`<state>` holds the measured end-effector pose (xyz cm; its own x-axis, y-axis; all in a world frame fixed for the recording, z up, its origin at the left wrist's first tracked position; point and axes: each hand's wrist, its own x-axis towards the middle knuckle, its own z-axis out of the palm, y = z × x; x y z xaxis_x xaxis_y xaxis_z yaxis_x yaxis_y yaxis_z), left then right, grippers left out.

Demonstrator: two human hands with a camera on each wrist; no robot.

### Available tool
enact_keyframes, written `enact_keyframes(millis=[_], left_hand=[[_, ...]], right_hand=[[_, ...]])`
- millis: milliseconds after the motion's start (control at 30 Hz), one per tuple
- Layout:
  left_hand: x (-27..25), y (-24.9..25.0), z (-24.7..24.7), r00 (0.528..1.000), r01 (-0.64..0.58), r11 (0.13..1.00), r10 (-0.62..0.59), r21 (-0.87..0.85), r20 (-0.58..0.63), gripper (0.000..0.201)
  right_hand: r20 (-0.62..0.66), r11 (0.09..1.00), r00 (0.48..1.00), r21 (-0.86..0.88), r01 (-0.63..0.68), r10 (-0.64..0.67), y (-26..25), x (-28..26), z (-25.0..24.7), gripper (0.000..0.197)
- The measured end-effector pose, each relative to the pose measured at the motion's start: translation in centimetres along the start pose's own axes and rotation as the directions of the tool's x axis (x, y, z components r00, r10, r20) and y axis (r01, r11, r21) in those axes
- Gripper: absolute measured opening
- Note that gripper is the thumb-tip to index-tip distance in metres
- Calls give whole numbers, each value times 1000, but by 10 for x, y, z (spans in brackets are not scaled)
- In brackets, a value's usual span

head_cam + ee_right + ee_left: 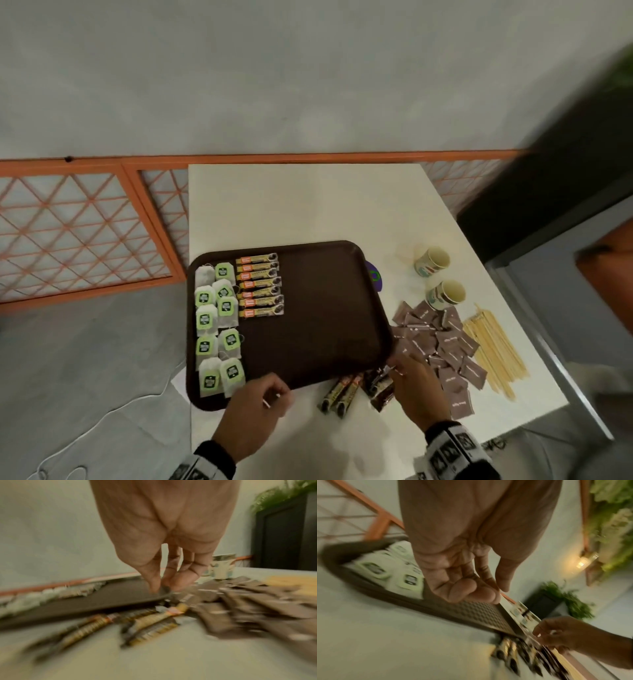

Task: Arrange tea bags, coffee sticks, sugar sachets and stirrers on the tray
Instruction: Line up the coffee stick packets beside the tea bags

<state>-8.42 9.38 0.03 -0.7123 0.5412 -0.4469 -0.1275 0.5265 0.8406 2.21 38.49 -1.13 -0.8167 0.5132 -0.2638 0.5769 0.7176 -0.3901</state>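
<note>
With the right hand (412,383) seemingly pinching the near right corner of the dark brown plastic tray (322,301) and the left hand (255,406) loosely curled, empty, steady it before lifting the brown-and-gold coffee sticks (342,392) beside its near edge into the row.

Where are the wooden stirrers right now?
In the head view the wooden stirrers lie in a loose bundle on the table's right side, just right of the brown sugar sachets, off the tray.

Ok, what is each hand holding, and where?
Right hand pinches the tray at its near right corner. Left hand: curled at the near rim, hold unclear.
</note>
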Motion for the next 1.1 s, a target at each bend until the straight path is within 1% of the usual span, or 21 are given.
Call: enact_keyframes(millis=[33,67,133,200,300,367,467,600,700,833,867,933,1000,1033,1100], left_hand=[[3,5,14,999,-13,999,11,53,31,11],[7,10,30,999,-12,994,8,107,44,10],[14,20,62,1000,-18,975,16,223,10,9],[20,30,93,998,-40,941,56,336,-37,12],[28,43,129,990,-76,836,128,544,-57,26],[33,43,145,988,-35,773,123,634,-96,32],[34,36,160,984,50,751,77,658,-162,30],[35,31,167,971,91,759,78,645,-228,26],[35,26,168,970,98,767,69,634,-234,26],[22,14,162,975,132,770,12,624,-221,39],[18,10,159,973,150,775,-8,613,-229,39],[9,4,152,967,191,791,-49,581,-251,38],[2,1,145,956,227,806,-77,546,-283,35],[-1,-1,143,950,244,813,-91,529,-298,36],[-5,-4,139,941,282,803,-123,526,-317,45]], right_hand=[[34,999,999,-53,1,1,16,-5,-3,18],[66,995,997,-96,36,-30,29,-8,-3,20],[136,981,984,-139,137,-118,45,-13,0,25],[186,966,965,-147,214,-185,51,-15,5,29],[214,949,941,-122,291,-261,51,-11,6,37],[229,935,925,-112,335,-304,52,-5,6,41],[244,918,906,-112,380,-345,55,2,5,45],[287,910,884,-87,406,-368,55,8,4,46],[325,907,868,-67,416,-374,55,2,5,47],[387,909,842,-25,416,-375,54,-19,15,46],[389,910,837,5,415,-384,52,-23,16,46],[365,913,846,32,407,-390,47,-26,14,45],[348,891,843,-44,452,-410,41,-27,10,55],[367,862,826,-109,496,-428,39,-26,9,66],[457,785,773,-221,579,-441,35,-26,8,86]])
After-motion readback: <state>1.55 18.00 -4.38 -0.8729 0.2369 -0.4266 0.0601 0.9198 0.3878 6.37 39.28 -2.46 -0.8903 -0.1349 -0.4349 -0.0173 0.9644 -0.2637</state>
